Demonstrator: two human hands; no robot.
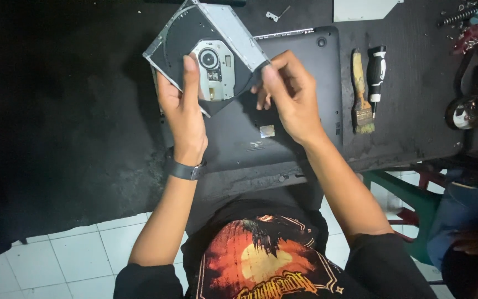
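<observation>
Black tray on the drive [206, 47], a silver-grey metal edge along its top right, a pale silver hub plate shining just above the left hand [181, 108]. That wrist wears a dark grey watch [183, 170]. Below both grips, the laptop [283, 133] is matte black, one small silvery sticker under the right hand [289, 94]. Right of that hand: a brush [362, 91] with a tan wooden handle and dirty yellowish bristles, then a screwdriver [376, 72], black with white bands. The table [73, 111] is black, scuffed grey. Nearer the body, a black shirt [261, 260] with an orange-red print around a yellow disc; white floor tiles [73, 254], a green stool [410, 199].
</observation>
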